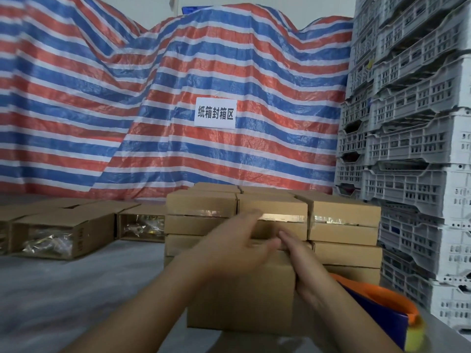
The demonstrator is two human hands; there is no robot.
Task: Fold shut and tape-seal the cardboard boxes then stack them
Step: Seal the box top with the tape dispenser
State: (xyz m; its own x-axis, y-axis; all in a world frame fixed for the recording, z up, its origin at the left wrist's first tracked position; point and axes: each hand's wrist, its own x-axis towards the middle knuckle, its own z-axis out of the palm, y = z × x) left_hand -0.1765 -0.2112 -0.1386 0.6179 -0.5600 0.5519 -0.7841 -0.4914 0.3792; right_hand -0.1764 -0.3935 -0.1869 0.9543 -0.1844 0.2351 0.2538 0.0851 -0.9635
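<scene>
A closed cardboard box [239, 296] is right in front of me, between my two hands. My left hand [229, 240] lies over its top far edge with the fingers spread and fairly straight; it is blurred by motion. Along the box's right side, my right hand [303, 261] presses flat with straight fingers. Just behind stands a stack of tape-sealed boxes [272, 212], two or three layers high, with shiny clear tape on their fronts.
Open boxes [63, 230] holding shiny packets lie on their sides on the grey surface at left, another one [142, 225] beside the stack. An orange and blue tape dispenser [382, 309] sits at lower right. Grey plastic crates [413, 149] tower on the right; a striped tarp [178, 85] hangs behind.
</scene>
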